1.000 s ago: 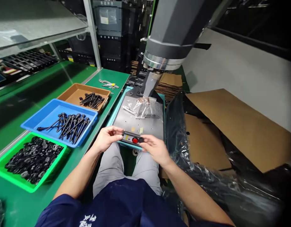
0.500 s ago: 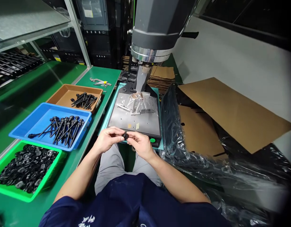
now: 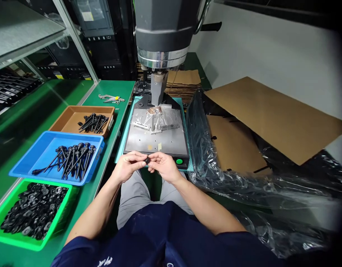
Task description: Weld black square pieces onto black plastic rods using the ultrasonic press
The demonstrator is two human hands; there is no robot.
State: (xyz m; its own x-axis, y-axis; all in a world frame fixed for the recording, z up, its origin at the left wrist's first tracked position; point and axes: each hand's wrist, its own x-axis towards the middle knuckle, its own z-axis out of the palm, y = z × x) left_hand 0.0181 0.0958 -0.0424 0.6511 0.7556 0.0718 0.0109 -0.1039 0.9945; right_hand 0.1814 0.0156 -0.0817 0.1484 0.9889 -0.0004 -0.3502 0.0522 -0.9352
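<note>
Between my two hands is a small black part (image 3: pixel 147 160), pinched by the fingertips at the front edge of the machine's grey plate (image 3: pixel 132 142). My left hand (image 3: pixel 128 164) grips it from the left, and my right hand (image 3: pixel 163 165) from the right. Fingers cover most of its shape. Behind them, a metal fixture under clear plastic (image 3: pixel 157 120) sits below the machine head (image 3: pixel 163 37). A green button (image 3: pixel 179 161) is just right of my right hand.
On the green bench at left are a brown tray (image 3: pixel 62 120) and a blue tray (image 3: pixel 34 154) of black stemmed parts, a green tray (image 3: pixel 44 243) of small black pieces, and pliers (image 3: pixel 111 98). Cardboard (image 3: pixel 279 115) and black plastic wrap (image 3: pixel 200 148) lie right.
The camera view has shifted, so the machine head and plate appear further left. Both hands still hold the small part, with the right fingers slightly rearranged.
</note>
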